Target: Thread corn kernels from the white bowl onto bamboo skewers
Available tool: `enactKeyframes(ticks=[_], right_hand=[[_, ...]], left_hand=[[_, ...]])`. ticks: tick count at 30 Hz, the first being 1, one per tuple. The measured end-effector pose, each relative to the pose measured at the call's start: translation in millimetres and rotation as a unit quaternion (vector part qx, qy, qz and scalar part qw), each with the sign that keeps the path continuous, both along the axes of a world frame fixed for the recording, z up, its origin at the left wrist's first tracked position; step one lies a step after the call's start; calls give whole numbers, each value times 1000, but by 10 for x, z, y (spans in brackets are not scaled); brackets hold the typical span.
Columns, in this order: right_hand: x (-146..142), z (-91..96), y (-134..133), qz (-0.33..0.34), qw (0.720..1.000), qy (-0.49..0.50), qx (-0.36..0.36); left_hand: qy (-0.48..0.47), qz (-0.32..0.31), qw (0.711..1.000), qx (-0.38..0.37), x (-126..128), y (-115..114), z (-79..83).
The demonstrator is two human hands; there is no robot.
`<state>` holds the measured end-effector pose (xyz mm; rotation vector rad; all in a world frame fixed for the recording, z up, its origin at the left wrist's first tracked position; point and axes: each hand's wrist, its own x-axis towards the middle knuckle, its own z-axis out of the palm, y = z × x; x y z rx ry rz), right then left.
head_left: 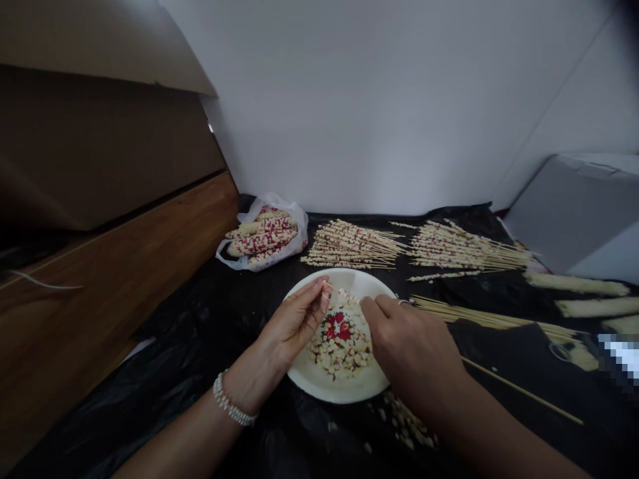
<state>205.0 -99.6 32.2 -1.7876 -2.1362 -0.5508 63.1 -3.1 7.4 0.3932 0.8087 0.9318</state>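
Observation:
Over a white bowl [302, 372] with a red strawberry print, my two hands are close together. A thin skewer [344, 293] threaded with some corn kernels spans the gap between them. My right hand [412, 339] is closed round the skewer; the rest of it is hidden by the fist. My left hand [297, 316] pinches at the skewer's other end, with what looks like a pale pinkish corn kernel at the fingertips. Loose corn kernels [342, 356], cream with some dark red, lie in the bowl.
Behind the bowl are corn cobs [264, 243] in a plastic bag and two piles of kernel-threaded skewers [349, 243]. Bare skewers [489, 316] and stripped cobs [594, 307] lie right. Spilled kernels [409, 422] are in front. A cardboard box [110, 146] stands left, a white wall [359, 106] behind.

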Motion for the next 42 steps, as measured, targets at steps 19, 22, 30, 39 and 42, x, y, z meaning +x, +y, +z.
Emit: enactKeyframes(ticks=[19,22,30,39,42], right_hand=[[61,30,23,35,999,-1,15],[42,-3,21,38,999,1,15],[24,-72,54,44,998,2,40],[16,-82,66,24,999,-4,33],[64,-22,53,-14,1000,0,-26]], left_hand=[[0,-10,1000,5,-18,45,-51],[-4,5,1000,-8,-1,34,-50],[-12,-7,999,-47,56,-45,12],[-7,-41,998,-37,56,-104,92],[-31,-13,999,-10,-47,-5,81]])
